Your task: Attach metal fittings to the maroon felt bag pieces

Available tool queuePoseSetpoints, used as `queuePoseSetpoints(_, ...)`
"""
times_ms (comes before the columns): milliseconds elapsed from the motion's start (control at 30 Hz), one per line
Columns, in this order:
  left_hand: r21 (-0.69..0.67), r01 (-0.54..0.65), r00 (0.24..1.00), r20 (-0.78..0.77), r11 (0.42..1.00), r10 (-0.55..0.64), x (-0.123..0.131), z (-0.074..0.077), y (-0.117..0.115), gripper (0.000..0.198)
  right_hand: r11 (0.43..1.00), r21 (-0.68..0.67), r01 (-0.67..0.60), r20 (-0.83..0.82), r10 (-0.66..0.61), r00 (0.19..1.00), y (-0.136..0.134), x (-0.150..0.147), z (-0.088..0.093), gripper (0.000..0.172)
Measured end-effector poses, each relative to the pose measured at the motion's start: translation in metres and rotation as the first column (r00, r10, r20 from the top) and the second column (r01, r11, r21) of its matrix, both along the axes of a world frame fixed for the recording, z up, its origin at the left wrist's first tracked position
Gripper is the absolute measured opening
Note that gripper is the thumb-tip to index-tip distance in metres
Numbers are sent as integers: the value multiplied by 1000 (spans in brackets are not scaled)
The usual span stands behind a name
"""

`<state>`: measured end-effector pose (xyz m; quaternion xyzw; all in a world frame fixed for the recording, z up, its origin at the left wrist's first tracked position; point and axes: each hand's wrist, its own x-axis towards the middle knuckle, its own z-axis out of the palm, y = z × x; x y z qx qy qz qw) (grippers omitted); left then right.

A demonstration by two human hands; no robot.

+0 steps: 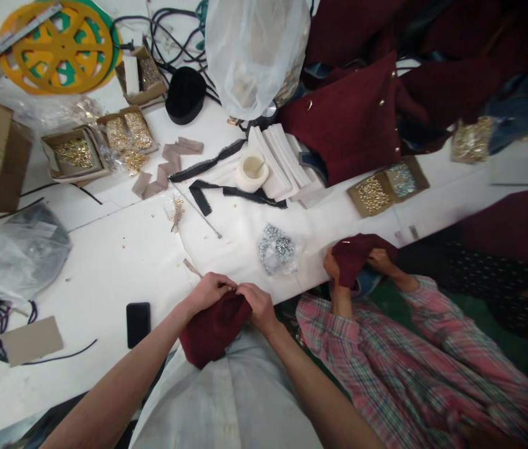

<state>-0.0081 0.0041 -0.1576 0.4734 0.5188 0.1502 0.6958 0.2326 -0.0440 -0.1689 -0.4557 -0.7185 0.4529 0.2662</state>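
A piece of dark red fabric hangs between my two hands, in front of my body at the table's edge. My left hand pinches its upper edge from the left. From the right, my right hand grips the same edge, the fingertips of both hands nearly meeting. Something small seems to sit between the fingertips, too small to make out. Beyond my hands on the white table lies a clear bag of silvery metal pieces.
A co-worker in a plaid sleeve holds another red piece at right. Boxes of gold fasteners, a white cup, black strips, a phone, yellow reels and stacked red fabric lie around.
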Motion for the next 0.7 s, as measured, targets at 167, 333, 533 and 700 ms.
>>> queuePoseSetpoints(167, -32, 20, 1000, 13, 999, -20, -7, -6, -6, 31, 1000, 7, 13, 13, -13, 1000, -5, -2, -3, 20)
queuePoseSetpoints(333, -43, 10, 999, 41, 999, -8, -10, -17, -17, 32, 1000, -6, 27, 36, -27, 999, -10, -3, -4, 19)
queuePoseSetpoints(533, -136, -29, 1000, 3, 990, 30, -10, -17, -23, 40, 1000, -4, 21, 91, -20, 996, -13, -8, -6, 19)
queuePoseSetpoints(700, -202, -72, 995, -82, 977, 56, -12, -24, -16, 36, 993, -112, 43, 234, -15, 972, -8, -21, -9, 16)
